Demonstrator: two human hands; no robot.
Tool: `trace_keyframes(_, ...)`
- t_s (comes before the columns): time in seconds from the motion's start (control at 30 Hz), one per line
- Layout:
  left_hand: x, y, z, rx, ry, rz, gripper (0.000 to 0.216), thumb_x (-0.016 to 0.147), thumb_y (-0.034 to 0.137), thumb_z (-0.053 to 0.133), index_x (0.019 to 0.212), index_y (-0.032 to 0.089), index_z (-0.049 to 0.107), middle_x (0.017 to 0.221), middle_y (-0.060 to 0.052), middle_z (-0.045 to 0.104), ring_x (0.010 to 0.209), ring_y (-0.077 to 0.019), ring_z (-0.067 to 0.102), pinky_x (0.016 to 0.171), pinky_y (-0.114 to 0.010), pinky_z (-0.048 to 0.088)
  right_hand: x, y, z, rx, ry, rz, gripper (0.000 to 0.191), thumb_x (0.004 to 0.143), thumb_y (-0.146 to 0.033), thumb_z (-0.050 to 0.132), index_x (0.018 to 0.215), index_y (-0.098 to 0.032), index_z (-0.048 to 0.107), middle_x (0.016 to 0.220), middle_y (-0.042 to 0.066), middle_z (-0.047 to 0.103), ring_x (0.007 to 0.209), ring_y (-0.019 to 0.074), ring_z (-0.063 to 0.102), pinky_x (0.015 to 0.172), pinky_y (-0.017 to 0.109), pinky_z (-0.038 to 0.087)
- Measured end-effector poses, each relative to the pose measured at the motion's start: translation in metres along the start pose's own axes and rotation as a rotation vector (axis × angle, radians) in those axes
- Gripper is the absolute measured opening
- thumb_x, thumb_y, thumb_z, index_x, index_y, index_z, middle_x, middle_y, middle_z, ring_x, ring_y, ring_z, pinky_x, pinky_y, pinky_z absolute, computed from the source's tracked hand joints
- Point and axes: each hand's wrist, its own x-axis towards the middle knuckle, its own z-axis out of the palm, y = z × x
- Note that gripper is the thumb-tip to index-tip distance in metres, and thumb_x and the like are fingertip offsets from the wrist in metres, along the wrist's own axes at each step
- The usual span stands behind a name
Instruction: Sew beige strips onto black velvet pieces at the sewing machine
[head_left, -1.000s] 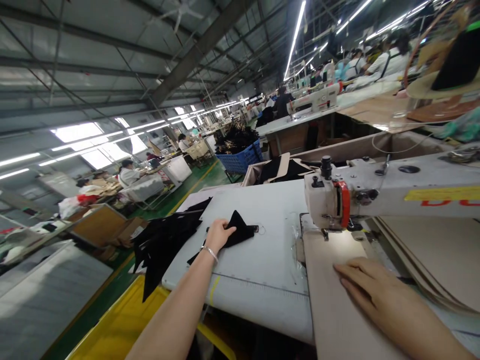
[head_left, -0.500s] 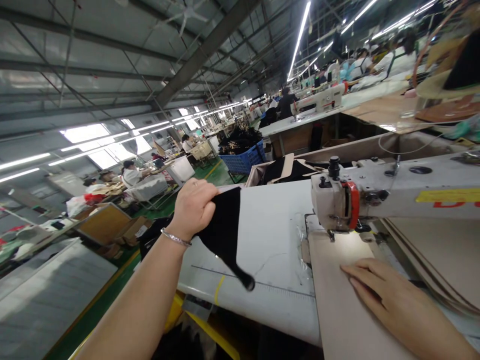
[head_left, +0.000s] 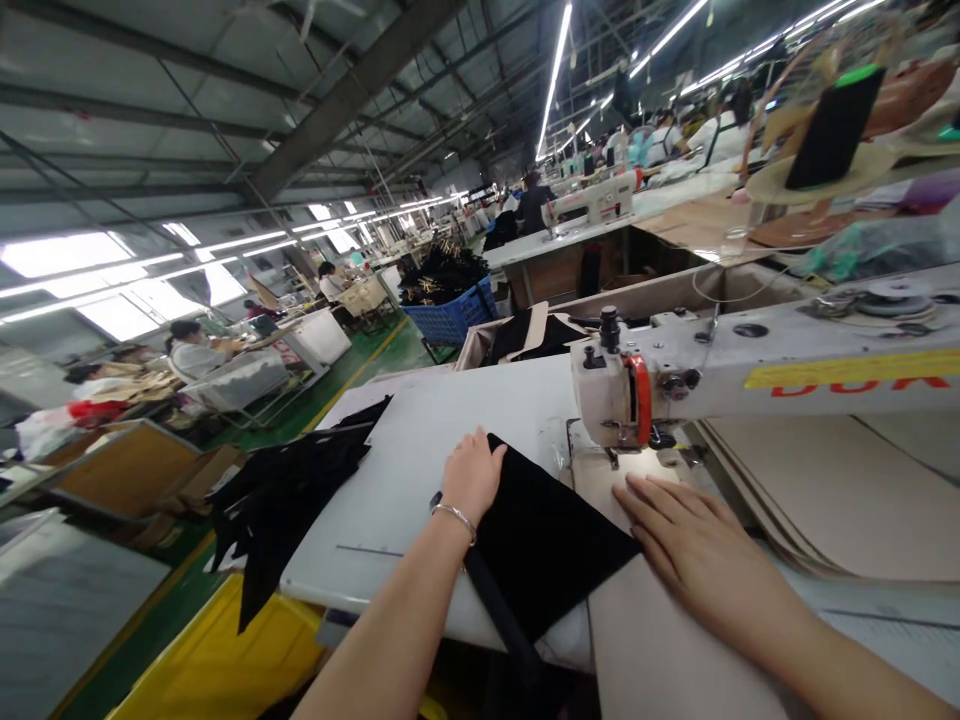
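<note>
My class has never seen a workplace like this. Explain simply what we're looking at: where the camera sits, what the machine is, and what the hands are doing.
There is no robot here. The camera sits on a person's head, looking forward and down. The machine is a sewing machine on a white table. The left hand holds a black piece near its upper corner. The right hand lies on a beige strip that reaches under the machine's head. A pile of black pieces lies at the table's left edge; stacked beige sheets lie to the right.
</note>
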Motion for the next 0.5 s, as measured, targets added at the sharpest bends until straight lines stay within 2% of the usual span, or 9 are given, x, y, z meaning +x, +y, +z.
trace_keyframes(0.07, 0.003, -0.009, -0.004, -0.050, -0.066, 0.004, 0.032, 0.095, 0.038, 0.047, 0.106, 0.012, 0.059, 0.105, -0.018, 0.063, 0.105, -0.0307, 0.058, 0.093, -0.046, 0.043, 0.005, 0.003, -0.001, 0.010, -0.022, 0.009, 0.043, 0.094, -0.033, 0.042, 0.136, -0.031, 0.047, 0.133, 0.003, 0.056, 0.118, 0.0237, 0.052, 0.093, 0.045, 0.039)
trace_keyframes(0.13, 0.003, -0.004, -0.006, -0.122, -0.135, 0.096, 0.027, 0.095, 0.037, 0.046, 0.097, 0.015, 0.062, 0.096, -0.011, 0.065, 0.095, -0.0248, 0.061, 0.089, -0.039, 0.047, 0.008, 0.004, -0.003, 0.025, -0.024, 0.027, 0.040, 0.095, -0.031, 0.040, 0.134, -0.031, 0.049, 0.131, 0.003, 0.057, 0.115, 0.0225, 0.053, 0.089, 0.043, 0.039)
trace_keyframes(0.23, 0.001, 0.026, -0.006, -0.258, -0.244, 0.275, 0.026, 0.098, 0.033, 0.041, 0.102, 0.021, 0.064, 0.100, -0.003, 0.066, 0.095, -0.0172, 0.061, 0.089, -0.029, 0.048, 0.010, 0.003, -0.007, 0.046, -0.005, 0.045, 0.037, 0.095, -0.029, 0.040, 0.131, -0.028, 0.052, 0.132, 0.004, 0.057, 0.116, 0.0218, 0.053, 0.091, 0.042, 0.036)
trace_keyframes(0.33, 0.000, 0.064, 0.002, -0.400, -0.363, 0.466, 0.025, 0.096, 0.025, 0.044, 0.104, 0.024, 0.068, 0.098, -0.001, 0.067, 0.095, -0.0161, 0.061, 0.090, -0.027, 0.047, 0.009, 0.001, -0.010, 0.062, -0.007, 0.058, 0.036, 0.096, -0.027, 0.039, 0.130, -0.025, 0.052, 0.132, 0.005, 0.056, 0.117, 0.0215, 0.052, 0.092, 0.041, 0.034)
trace_keyframes(0.4, 0.000, 0.086, 0.010, -0.446, -0.370, 0.484, 0.020, 0.091, 0.021, 0.051, 0.100, 0.022, 0.069, 0.094, -0.003, 0.067, 0.092, -0.0178, 0.061, 0.088, -0.029, 0.048, 0.008, 0.001, -0.011, 0.063, -0.013, 0.070, 0.037, 0.097, -0.028, 0.039, 0.132, -0.022, 0.050, 0.132, 0.007, 0.056, 0.117, 0.0216, 0.052, 0.093, 0.041, 0.034)
trace_keyframes(0.5, 0.002, 0.104, 0.022, -0.424, -0.307, 0.380, 0.011, 0.086, 0.021, 0.058, 0.091, 0.019, 0.067, 0.089, -0.004, 0.067, 0.084, -0.0188, 0.061, 0.078, -0.030, 0.049, 0.008, 0.000, -0.011, 0.061, -0.020, 0.086, 0.041, 0.097, -0.033, 0.039, 0.136, -0.020, 0.045, 0.132, 0.009, 0.056, 0.117, 0.0221, 0.052, 0.093, 0.041, 0.034)
